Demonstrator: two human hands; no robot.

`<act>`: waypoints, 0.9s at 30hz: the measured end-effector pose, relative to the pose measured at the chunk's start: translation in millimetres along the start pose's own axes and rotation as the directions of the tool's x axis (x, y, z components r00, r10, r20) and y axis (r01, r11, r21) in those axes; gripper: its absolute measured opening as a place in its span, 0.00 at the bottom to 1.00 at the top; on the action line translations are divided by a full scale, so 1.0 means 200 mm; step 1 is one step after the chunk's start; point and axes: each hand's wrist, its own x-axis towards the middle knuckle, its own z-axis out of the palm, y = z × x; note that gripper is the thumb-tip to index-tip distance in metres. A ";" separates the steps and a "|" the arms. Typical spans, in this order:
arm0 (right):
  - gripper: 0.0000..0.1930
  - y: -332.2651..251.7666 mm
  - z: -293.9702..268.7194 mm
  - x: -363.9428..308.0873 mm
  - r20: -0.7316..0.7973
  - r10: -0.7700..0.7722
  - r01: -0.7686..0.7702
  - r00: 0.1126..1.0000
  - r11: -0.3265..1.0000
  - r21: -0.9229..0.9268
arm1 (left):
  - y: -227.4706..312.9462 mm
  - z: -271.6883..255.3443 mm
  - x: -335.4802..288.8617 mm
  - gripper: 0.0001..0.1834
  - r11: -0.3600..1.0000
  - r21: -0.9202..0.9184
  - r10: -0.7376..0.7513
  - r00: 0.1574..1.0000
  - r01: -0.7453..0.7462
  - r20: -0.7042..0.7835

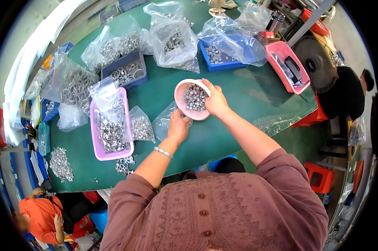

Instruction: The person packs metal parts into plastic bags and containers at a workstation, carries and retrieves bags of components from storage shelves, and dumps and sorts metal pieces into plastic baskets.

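A pale pink round basket (pixel 181 93) holding many small silvery metal pieces (pixel 196 97) is tilted over the green table. My right hand (pixel 216 100) grips its right rim, thumb on the upper edge. At the lower left of the basket my left hand (pixel 179 126) is closed, fingertips against a clear plastic bag (pixel 160 123) whose film shows on both sides of the hand. Part of that bag lies hidden under the hand. Just left is another clear bag (pixel 142 128), filled with small metal parts.
A pink-purple tray (pixel 95 144) of metal rings stands at left, with loose rings (pixel 124 165) below it. Blue bins (pixel 144 79) (pixel 222 66) and bags of rings (pixel 172 44) line the back. A pink basket (pixel 288 75) and fan (pixel 314 62) are right. A person in orange (pixel 40 217) sits lower left.
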 end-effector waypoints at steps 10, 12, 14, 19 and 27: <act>0.32 -0.10 0.09 -0.03 0.069 -0.041 0.050 0.997 0.992 -0.120 | -0.03 -0.07 -0.04 0.04 0.995 0.009 0.104 0.990 -0.104 -0.096; 0.32 -0.11 0.09 -0.03 0.051 -0.118 0.123 0.992 0.986 -0.116 | -0.03 -0.08 -0.05 0.04 0.993 0.004 0.117 0.989 -0.117 -0.092; 0.32 -0.17 0.11 -0.05 0.081 -0.099 0.110 0.992 0.983 -0.146 | -0.04 -0.11 -0.05 0.05 0.990 0.025 0.138 0.988 -0.137 -0.075; 0.31 -0.22 0.15 -0.04 0.048 -0.161 0.167 0.986 0.976 -0.143 | -0.07 -0.13 -0.09 0.07 0.990 0.008 0.139 0.983 -0.139 -0.123; 0.32 -0.30 0.23 -0.10 0.085 -0.183 0.196 0.979 0.963 -0.185 | -0.12 -0.17 -0.17 0.10 0.995 -0.014 0.092 0.985 -0.095 -0.146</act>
